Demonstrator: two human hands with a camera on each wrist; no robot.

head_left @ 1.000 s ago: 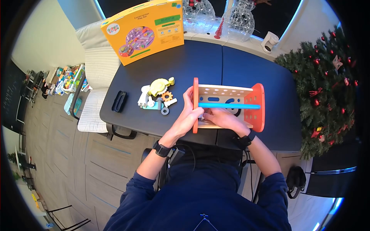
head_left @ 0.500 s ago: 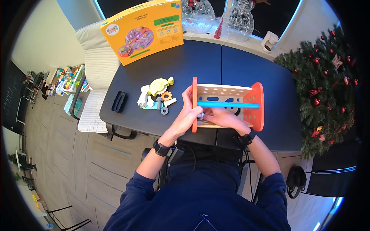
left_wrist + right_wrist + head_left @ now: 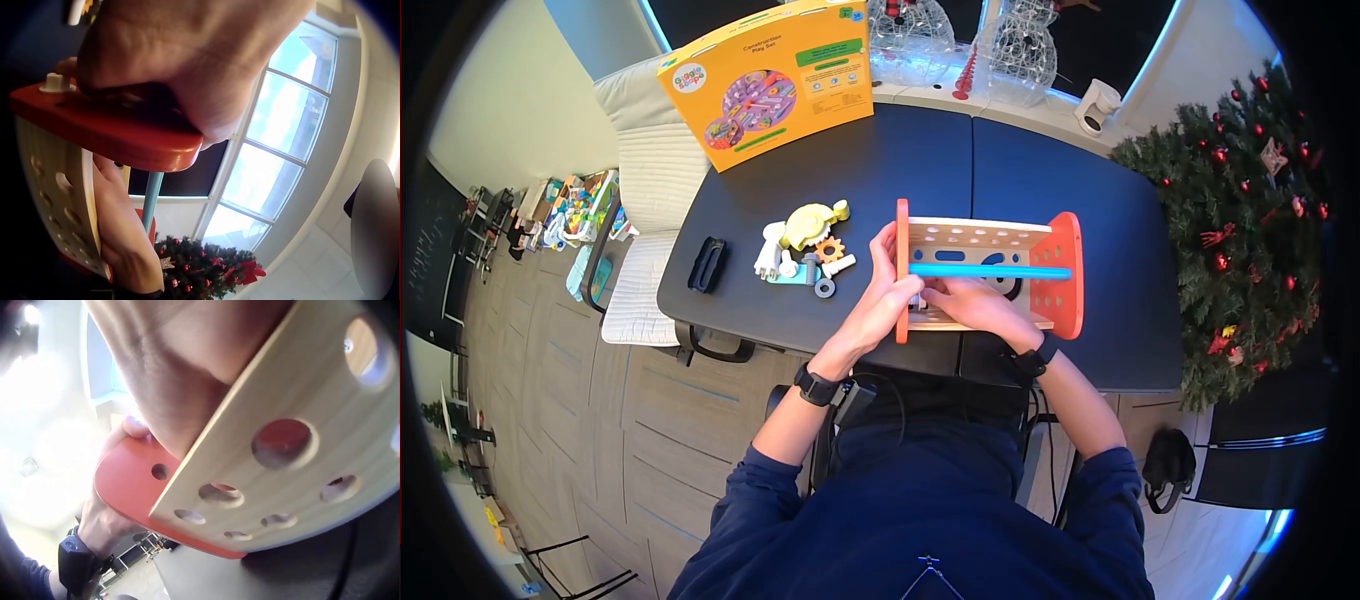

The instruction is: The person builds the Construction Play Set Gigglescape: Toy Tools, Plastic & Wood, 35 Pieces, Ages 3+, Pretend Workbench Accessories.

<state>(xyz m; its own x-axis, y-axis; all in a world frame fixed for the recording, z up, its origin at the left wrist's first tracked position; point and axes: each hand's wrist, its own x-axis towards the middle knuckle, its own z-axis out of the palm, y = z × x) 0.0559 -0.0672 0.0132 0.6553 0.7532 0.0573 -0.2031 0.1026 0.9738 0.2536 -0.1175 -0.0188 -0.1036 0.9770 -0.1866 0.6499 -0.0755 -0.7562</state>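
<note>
A toy toolbox (image 3: 980, 232) with orange-red end panels, perforated wooden sides and a blue handle rod (image 3: 990, 272) stands in front of me. My left hand (image 3: 887, 298) grips its left end panel (image 3: 903, 215), fingers on the outer face and thumb at the inner side. My right hand (image 3: 977, 305) reaches into the box under the rod, its fingertips pinching a small pale piece (image 3: 919, 301) against that panel; the fingers mostly hide the piece. In the left wrist view a white peg end (image 3: 57, 82) sticks out of the panel's outer face, near my left fingers.
Left of the toolbox lie toy pieces: a yellow-green part (image 3: 810, 227), an orange gear (image 3: 830, 249), a grey ring (image 3: 825, 288) and white parts. Farther left is a black tray (image 3: 708, 265). A yellow box (image 3: 770, 85) stands behind; a decorated tree (image 3: 1240, 240) is at the right.
My right fingertips shift slightly around the pale piece, which showed more plainly half a second ago. The left hand keeps its grip on the end panel.
</note>
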